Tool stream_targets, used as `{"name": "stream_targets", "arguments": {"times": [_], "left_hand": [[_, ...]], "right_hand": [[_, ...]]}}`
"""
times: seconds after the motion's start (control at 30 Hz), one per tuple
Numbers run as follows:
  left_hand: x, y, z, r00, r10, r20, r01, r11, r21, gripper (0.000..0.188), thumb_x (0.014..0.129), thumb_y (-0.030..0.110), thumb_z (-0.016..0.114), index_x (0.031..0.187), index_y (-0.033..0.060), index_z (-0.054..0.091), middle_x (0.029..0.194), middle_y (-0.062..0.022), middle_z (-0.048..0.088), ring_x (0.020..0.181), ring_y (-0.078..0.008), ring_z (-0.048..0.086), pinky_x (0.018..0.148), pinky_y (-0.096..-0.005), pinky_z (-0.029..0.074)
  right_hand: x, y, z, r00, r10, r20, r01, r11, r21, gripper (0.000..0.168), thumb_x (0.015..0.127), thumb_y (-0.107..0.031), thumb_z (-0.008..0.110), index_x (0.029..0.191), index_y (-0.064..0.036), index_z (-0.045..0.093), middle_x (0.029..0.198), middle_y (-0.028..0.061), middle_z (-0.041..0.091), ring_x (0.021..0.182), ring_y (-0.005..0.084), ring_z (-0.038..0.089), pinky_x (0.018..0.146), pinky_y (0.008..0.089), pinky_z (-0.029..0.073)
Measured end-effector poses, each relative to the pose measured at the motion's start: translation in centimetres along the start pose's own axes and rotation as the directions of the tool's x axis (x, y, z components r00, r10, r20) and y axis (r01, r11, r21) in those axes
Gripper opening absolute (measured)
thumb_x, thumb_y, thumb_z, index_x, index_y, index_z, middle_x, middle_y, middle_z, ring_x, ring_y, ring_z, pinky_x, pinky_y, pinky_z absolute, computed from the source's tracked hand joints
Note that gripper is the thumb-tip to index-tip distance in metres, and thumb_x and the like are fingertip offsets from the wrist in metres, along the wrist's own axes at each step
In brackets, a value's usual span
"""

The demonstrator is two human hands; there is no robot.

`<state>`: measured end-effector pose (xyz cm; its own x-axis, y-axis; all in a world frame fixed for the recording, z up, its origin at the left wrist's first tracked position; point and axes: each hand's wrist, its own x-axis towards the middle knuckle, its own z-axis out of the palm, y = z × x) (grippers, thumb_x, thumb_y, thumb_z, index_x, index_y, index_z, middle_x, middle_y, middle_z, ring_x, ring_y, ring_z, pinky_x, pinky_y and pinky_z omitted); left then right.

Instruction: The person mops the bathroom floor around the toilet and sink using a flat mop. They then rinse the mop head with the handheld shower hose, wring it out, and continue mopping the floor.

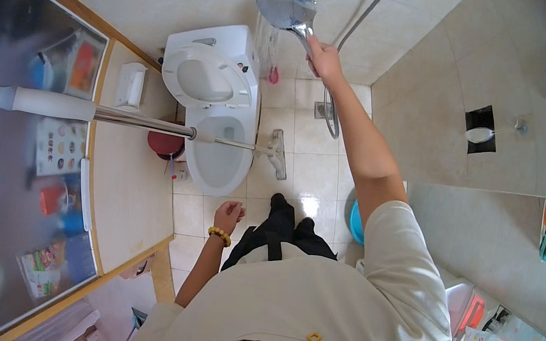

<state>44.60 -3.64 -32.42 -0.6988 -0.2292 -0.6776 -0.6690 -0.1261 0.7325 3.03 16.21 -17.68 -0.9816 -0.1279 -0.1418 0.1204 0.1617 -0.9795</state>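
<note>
My right hand [324, 62] grips the handle of a chrome hand shower [287, 5], held out near the wall. Thin streams of water [266, 42] fall from its head beside the toilet tank [219, 37]. A grey shower hose [366, 15] hangs behind the hand. My left hand [228, 216] is low by my side, fingers curled, with nothing visible in it. In front of it is the white toilet bowl [217, 161], its lid [207, 75] raised. A floor squeegee with a telescopic metal pole [145, 121] stands across the view, its head [278, 154] on the tiles, touched by neither hand.
A small pink object [273, 75] lies near the wall. A floor drain [322, 110] sits under the hose. Left of the toilet are a dark red bin [164, 144] and a paper holder [130, 86]. A blue basin [357, 222] is right of my feet. The tiles [309, 206] shine.
</note>
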Motion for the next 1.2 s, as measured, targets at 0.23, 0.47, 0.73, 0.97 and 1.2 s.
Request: {"name": "stream_targets", "arguments": {"times": [0.23,0.47,0.73,0.97,1.2], "left_hand": [[0.2,-0.1,0.7,1.000,0.012,0.017,-0.012,1.000,0.003,0.017,0.088,0.019,0.055,0.096,0.0046,0.056,0.083,-0.0061,0.064,0.072,-0.0120,0.062,0.062,-0.0213,0.048],[-0.5,0.1,1.7,0.999,0.020,0.037,-0.021,1.000,0.010,0.016,0.087,0.019,0.055,0.094,0.0048,0.056,0.082,-0.0059,0.064,0.071,-0.0119,0.062,0.061,-0.0207,0.047],[-1.5,-0.9,2.5,0.997,0.017,0.070,-0.022,0.997,0.069,0.018,0.089,0.018,0.052,0.100,0.0045,0.057,0.087,-0.0078,0.065,0.076,-0.0136,0.063,0.065,-0.0227,0.050],[-2.2,-2.0,2.6,0.998,0.016,0.056,-0.019,0.998,0.053,0.019,0.089,0.018,0.052,0.101,0.0047,0.057,0.088,-0.0076,0.065,0.077,-0.0140,0.063,0.065,-0.0236,0.050],[-3.3,-2.1,2.6,0.999,-0.017,0.048,0.016,1.000,0.027,0.018,0.089,0.019,0.053,0.100,0.0055,0.056,0.087,-0.0066,0.064,0.077,-0.0135,0.062,0.065,-0.0229,0.049]], "right_hand": [[-3.3,2.9,-1.5,0.993,0.088,0.078,-0.086,0.996,-0.023,0.056,0.085,-0.050,0.049,0.055,-0.003,0.051,0.044,0.0024,0.042,0.035,0.0110,0.037,0.034,0.0273,0.029],[-7.0,6.3,-2.1,0.988,0.120,0.102,-0.110,0.989,-0.095,0.054,0.087,-0.050,0.046,0.056,-0.006,0.051,0.045,0.0010,0.044,0.036,0.0093,0.038,0.035,0.0256,0.030],[-9.0,6.2,-1.0,0.988,0.068,0.142,-0.028,0.964,-0.266,0.060,0.081,-0.057,0.049,0.062,-0.001,0.058,0.054,0.0098,0.053,0.050,0.0197,0.050,0.051,0.0326,0.040],[-11.0,6.4,0.1,0.979,0.007,0.202,0.105,0.837,-0.537,0.061,0.078,-0.061,0.049,0.072,-0.002,0.062,0.069,0.0181,0.061,0.066,0.0334,0.058,0.061,0.0397,0.044],[-13.3,6.3,0.5,0.981,0.039,0.192,0.101,0.741,-0.664,0.063,0.078,-0.064,0.044,0.077,-0.004,0.063,0.075,0.0178,0.062,0.074,0.0338,0.060,0.066,0.0417,0.046]]}}
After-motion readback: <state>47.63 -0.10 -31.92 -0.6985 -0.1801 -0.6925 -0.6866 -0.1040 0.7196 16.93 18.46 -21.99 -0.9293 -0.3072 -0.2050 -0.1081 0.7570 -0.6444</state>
